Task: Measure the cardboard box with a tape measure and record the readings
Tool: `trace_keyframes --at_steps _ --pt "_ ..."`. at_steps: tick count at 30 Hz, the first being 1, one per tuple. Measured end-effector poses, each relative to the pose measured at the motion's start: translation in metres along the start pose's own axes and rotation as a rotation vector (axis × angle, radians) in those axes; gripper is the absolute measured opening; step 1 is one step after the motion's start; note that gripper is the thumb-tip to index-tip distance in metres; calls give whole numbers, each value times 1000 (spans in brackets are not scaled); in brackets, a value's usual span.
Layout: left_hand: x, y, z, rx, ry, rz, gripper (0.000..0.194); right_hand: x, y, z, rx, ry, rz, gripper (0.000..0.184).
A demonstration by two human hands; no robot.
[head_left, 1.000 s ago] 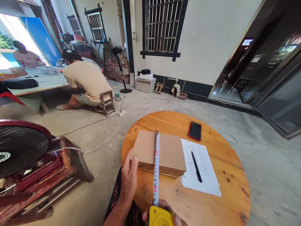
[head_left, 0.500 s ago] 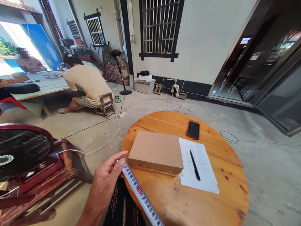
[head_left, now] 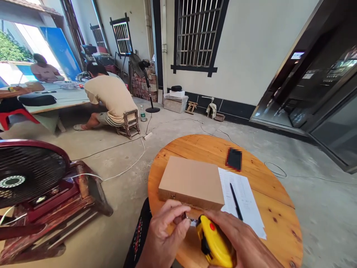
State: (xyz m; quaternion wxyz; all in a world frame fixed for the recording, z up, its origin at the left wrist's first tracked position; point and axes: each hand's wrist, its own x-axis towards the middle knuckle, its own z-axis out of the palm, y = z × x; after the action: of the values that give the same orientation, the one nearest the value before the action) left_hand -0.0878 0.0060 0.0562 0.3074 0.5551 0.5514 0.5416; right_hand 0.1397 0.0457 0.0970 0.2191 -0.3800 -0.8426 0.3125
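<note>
My right hand is wrapped round a yellow tape measure with a red button, over the near side of the round wooden table. My left hand pinches the metal end of the tape between thumb and forefinger. Only a short bit of blade shows between the two hands. Just beyond them lies a flat brown cardboard box. Sheets of white paper with handwriting lie to its right, and a black pen rests on them.
A dark phone-like object lies at the table's far side. To the left, a dark red fan sits on a wooden chair. Beyond, a person sits on a small chair by a long table. Cables cross the floor.
The long blade has drawn back into the tape measure. My right hand has come into view with the case, and my left hand has moved right, in front of the box.
</note>
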Motion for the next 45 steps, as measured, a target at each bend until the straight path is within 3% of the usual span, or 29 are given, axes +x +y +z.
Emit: trace_keyframes --at_steps 5,10,15,18,20,24,27,31,38,42,45 --pt "7 -13 -6 204 175 151 31 56 -18 -6 -152 -119 -116 71" --pt "4 -35 -27 271 416 62 32 126 -19 -19 -327 -163 -185 62" --pt "7 -58 -39 246 466 -29 35 167 4 -12 -348 -212 -186 68" --pt "10 -72 -38 207 404 -84 41 152 16 -15 -311 -145 -146 74" --pt "12 -80 -35 181 356 -140 48 126 25 -22 -276 -16 -56 68" --pt "15 -96 -26 98 250 -255 64 63 44 -22 -114 309 291 54" --pt "18 -103 -17 59 204 -297 74 34 49 -5 113 318 483 60" --pt "24 -102 -8 69 274 -317 63 39 45 19 300 223 437 64" --pt "63 -103 -14 -41 358 -281 61 94 65 33 504 260 272 59" --pt "70 -107 -19 -46 373 -246 69 87 95 14 432 336 268 42" --pt "45 -104 -16 82 493 -207 77 58 121 -14 229 419 418 27"
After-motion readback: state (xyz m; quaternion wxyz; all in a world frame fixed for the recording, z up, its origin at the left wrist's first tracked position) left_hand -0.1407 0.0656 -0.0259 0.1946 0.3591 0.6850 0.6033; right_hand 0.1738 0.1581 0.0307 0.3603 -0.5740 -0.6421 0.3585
